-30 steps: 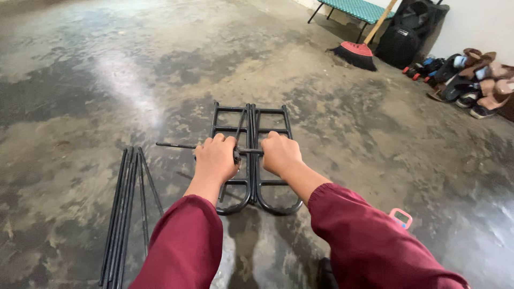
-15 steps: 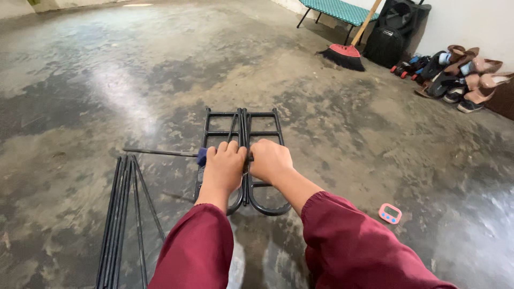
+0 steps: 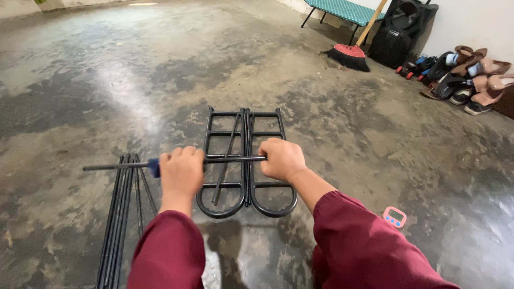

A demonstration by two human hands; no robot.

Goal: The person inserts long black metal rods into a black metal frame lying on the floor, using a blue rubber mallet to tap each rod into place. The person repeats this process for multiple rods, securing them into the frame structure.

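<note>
Gripping a rod [image 3: 176, 162] with both fists, left hand [image 3: 182, 172] and right hand [image 3: 282, 159], over our frames [image 3: 245, 160]. Spare rods [image 3: 120, 214] at 8 o'clock, timer [image 3: 394, 217] at 4.

Matt black painted metal makes the rod [image 3: 176, 162] and frames [image 3: 246, 160], while the concrete floor [image 3: 134, 80] at 12 o'clock looks rough, mottled, partly glossy.

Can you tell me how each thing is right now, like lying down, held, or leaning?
Black rod: held level in both hands.
Left hand: closed around the rod.
Right hand: closed on the rod's end.
Black metal frames: lying flat, side by side.
Bundle of rods: lying on the floor.
Broom: leaning, bristles down.
Pink timer: lying on the floor.
</note>
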